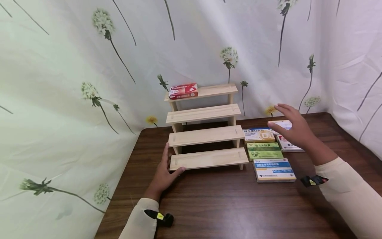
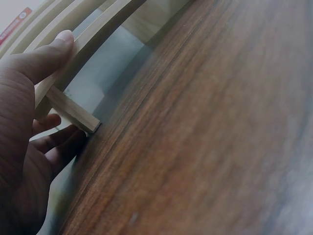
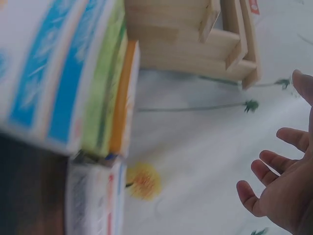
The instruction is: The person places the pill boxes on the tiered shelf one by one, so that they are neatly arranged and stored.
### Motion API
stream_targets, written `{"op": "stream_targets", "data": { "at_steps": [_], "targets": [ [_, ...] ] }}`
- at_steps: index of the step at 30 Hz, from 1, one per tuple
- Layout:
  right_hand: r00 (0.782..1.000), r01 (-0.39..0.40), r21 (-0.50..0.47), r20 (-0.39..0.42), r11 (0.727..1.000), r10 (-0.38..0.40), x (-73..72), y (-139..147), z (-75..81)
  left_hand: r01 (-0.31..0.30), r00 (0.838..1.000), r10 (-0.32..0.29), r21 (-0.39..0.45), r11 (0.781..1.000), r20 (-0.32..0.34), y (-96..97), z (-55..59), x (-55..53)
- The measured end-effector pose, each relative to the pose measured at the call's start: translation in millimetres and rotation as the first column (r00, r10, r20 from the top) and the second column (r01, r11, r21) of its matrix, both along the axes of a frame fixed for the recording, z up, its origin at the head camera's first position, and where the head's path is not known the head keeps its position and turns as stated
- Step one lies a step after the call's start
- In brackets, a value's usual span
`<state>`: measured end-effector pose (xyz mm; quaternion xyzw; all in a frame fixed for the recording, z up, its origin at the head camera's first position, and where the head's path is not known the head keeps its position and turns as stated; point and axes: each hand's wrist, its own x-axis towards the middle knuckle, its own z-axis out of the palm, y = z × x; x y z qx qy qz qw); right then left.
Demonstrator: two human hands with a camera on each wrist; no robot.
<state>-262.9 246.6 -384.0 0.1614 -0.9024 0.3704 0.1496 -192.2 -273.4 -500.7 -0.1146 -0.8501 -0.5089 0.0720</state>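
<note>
My left hand (image 1: 162, 176) grips the left end of the lowest step of a wooden step rack (image 1: 206, 134). In the left wrist view its thumb (image 2: 56, 51) lies on the board, while the other fingers reach around the end by the leg. My right hand (image 1: 293, 127) hangs in the air with spread fingers and holds nothing. Below and beside it lie medicine boxes: a blue-and-white box (image 1: 274, 171), a green box (image 1: 265, 151), an orange-and-white box (image 1: 259, 135) and two white ones, partly covered by the hand. A red-and-white box (image 1: 183, 91) stands on the top step, at left.
The rack and boxes stand on a dark brown wooden table (image 1: 215, 202). A pale curtain (image 1: 191, 43) printed with flowers hangs behind and at both sides. On each wrist, over a cream sleeve (image 1: 352, 192), sits a small black device.
</note>
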Motion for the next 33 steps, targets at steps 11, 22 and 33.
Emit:
{"op": "stream_targets", "data": {
  "at_steps": [11, 22, 33],
  "targets": [
    [0.996, 0.050, 0.052, 0.066, 0.997, -0.054, 11.4, 39.9, -22.8, -0.010, 1.000, 0.010, -0.010, 1.000, -0.010, -1.9, 0.4, 1.5],
    [0.958, 0.044, 0.172, 0.272, 0.984, -0.090, 17.9, 74.2, -33.8, -0.008, 1.000, 0.008, -0.014, 1.000, -0.014, 1.0, 0.1, 0.0],
    [0.945, 0.027, 0.149, 0.318, 0.989, -0.074, 24.0, 102.7, -52.2, -0.008, 1.000, 0.008, -0.011, 1.000, -0.006, 0.5, -0.1, 0.6]
  ]
}}
